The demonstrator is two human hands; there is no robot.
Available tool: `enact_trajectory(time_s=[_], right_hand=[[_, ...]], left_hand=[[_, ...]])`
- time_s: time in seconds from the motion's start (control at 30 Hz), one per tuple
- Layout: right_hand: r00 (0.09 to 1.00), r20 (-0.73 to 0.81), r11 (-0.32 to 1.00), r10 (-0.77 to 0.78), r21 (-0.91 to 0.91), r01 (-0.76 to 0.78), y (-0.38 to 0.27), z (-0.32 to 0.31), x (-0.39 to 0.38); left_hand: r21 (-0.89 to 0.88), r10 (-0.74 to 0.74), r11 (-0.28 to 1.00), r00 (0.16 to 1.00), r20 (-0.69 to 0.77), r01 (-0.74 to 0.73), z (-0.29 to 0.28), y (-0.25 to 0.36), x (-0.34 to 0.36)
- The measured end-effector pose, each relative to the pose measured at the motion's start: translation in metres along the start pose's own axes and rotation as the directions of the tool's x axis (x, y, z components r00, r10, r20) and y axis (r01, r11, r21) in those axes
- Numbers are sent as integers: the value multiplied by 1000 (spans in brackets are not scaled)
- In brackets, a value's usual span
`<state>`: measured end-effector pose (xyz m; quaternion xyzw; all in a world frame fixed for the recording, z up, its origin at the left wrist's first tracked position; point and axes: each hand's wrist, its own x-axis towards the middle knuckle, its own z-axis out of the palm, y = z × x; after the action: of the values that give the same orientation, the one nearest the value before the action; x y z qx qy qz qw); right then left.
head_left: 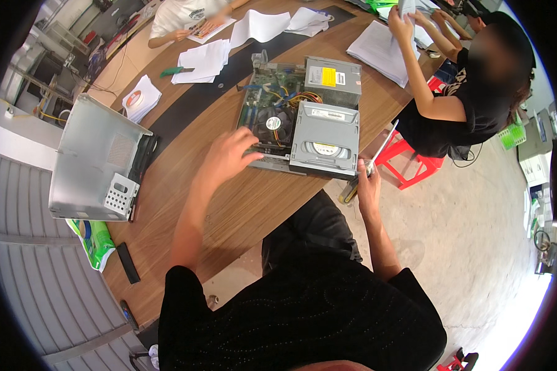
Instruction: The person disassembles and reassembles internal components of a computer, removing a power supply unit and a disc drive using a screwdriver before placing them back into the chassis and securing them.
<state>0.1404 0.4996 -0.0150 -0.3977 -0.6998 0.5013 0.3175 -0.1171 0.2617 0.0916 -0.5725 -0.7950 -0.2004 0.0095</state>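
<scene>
An opened desktop computer case [300,114] lies on the wooden table [241,198], showing a fan, coloured cables, a grey power supply and a silver disc drive. My left hand [229,154] rests on the case's near left edge beside the fan, fingers spread. My right hand [366,180] is at the case's near right corner, closed around a screwdriver [350,190] with a yellow and clear handle that points down off the table edge.
The removed grey metal cover [96,157] lies at the table's left. Paper stacks [203,60] and a green-handled tool [176,71] lie further back. A person in black sits on a red stool [408,164] at right handling papers; another person sits at the far end.
</scene>
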Motion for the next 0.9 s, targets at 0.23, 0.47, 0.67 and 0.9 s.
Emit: enact_trajectory(time_s=[0.23,0.47,0.67,0.9], right_hand=[[972,153,946,178,246,-212,-8,5,0],[943,289,886,166,376,-272,-3,4,12],[962,269,982,41,166,-88,-34,-31,31],[919,350,963,-184,-126,240,-162,-101,74]], left_hand=[[25,-65,998,997,34,64,12,-8,-3],[108,-23,994,995,-96,33,33,-16,-10],[0,-50,999,965,-258,52,44,2,-20],[-353,-343,909,878,-333,220,78,84,-16]])
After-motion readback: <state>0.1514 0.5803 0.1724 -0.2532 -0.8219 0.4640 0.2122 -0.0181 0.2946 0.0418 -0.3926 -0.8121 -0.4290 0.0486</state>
